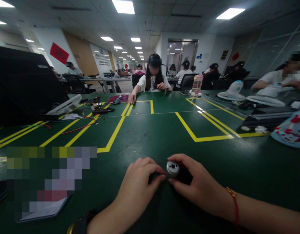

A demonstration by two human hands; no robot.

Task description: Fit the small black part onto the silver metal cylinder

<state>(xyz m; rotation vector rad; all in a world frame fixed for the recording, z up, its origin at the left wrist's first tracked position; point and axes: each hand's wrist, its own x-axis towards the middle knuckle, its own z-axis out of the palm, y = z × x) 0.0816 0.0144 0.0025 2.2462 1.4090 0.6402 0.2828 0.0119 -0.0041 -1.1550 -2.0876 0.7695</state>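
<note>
Motor, seemingly small, sits pinched between left hand and right hand.

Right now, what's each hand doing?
Left hand: closed, fingertips on the round part.
Right hand: closed around the round part.

An open-plan office used as an assembly workroom: ceiling light panels, a long green surface marked with yellow tape lines, seated people at far desks, wires far left, desk fans right.
</note>
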